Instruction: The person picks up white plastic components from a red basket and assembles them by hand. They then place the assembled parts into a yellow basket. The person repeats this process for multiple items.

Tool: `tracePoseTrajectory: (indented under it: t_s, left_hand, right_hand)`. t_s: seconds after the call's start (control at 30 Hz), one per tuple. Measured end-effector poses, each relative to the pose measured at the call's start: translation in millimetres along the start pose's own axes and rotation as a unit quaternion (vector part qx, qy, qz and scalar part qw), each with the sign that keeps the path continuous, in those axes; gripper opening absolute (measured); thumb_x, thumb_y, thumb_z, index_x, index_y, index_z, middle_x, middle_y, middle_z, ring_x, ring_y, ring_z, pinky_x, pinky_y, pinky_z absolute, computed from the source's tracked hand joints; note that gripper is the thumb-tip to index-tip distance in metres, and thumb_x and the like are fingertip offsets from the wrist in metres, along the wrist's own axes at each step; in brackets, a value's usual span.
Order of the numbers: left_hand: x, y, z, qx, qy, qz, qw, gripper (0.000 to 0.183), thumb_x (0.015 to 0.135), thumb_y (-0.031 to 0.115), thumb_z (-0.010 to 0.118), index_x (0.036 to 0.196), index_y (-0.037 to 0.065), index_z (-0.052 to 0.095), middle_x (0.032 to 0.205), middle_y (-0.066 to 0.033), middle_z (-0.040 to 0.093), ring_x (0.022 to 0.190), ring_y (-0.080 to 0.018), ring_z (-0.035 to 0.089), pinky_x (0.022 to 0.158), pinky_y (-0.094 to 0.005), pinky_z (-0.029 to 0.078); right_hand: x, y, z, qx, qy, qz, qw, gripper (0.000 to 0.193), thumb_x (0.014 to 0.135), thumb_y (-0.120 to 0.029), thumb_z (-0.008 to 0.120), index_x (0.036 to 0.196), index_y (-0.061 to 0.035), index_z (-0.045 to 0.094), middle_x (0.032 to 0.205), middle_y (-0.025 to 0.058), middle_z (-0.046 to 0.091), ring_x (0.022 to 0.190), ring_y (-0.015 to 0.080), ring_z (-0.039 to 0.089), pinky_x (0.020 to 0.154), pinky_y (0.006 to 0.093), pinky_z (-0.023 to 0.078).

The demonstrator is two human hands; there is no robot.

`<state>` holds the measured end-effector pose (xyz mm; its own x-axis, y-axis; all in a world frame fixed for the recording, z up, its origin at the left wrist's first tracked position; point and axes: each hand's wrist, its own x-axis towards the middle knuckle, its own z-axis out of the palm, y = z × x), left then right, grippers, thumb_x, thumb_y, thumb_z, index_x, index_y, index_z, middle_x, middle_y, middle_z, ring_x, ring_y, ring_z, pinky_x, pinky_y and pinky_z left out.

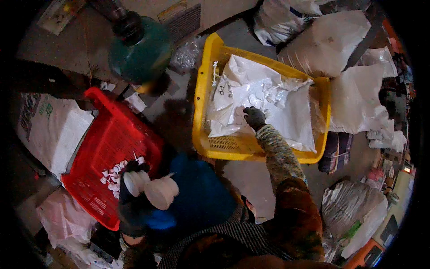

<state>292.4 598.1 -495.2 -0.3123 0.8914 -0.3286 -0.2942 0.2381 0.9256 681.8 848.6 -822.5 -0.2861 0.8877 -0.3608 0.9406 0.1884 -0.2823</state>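
Note:
My left hand [131, 210], in a dark glove, is closed around white round plastic pieces [161, 193] at the edge of a red basket [127, 127]. Small white plastic parts with thin stems [114, 177] lie in that basket. My right hand [255, 117], also gloved, reaches into a yellow basket [200, 98] on the right. An open white sack [291, 119] lines this basket, with white round pieces [255, 97] lying in it. The right fingers are bent together over the sack, and what they pinch is hidden.
A green rounded machine part [141, 49] stands beyond the baskets. Full white sacks [324, 42] crowd the far right, and another white sack [53, 130] sits left of the red basket. A crumpled plastic bag [354, 204] lies at the lower right.

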Motion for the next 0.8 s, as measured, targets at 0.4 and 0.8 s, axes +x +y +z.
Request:
tracePoseTrajectory:
  t_s: [0.4, 0.8]
  left_hand:
    - [30, 1, 67, -0.091, 0.036, -0.206, 0.974, 0.057, 0.09, 0.023, 0.062, 0.139, 0.004, 0.039, 0.129, -0.0139, 0.052, 0.116, -0.0256, 0.051, 0.099, -0.0397, 0.044]
    - [18, 11, 113, 0.303, -0.163, 0.019, 0.939, 0.047, 0.09, 0.019, 0.063, 0.133, 0.005, 0.048, 0.125, -0.0117, 0.057, 0.116, -0.0238, 0.053, 0.097, -0.0356, 0.045]
  right_hand:
    - [33, -36, 21, -0.037, -0.053, 0.135, 0.989, 0.024, 0.087, -0.018, 0.051, 0.107, -0.0099, 0.06, 0.096, 0.015, 0.068, 0.091, 0.0351, 0.066, 0.074, 0.0484, 0.053]
    - [-198, -158, -224, 0.613, 0.121, -0.066, 0.778, 0.027, 0.091, -0.005, 0.057, 0.118, 0.0002, 0.058, 0.103, 0.0085, 0.064, 0.084, 0.0148, 0.062, 0.075, 0.0285, 0.052]
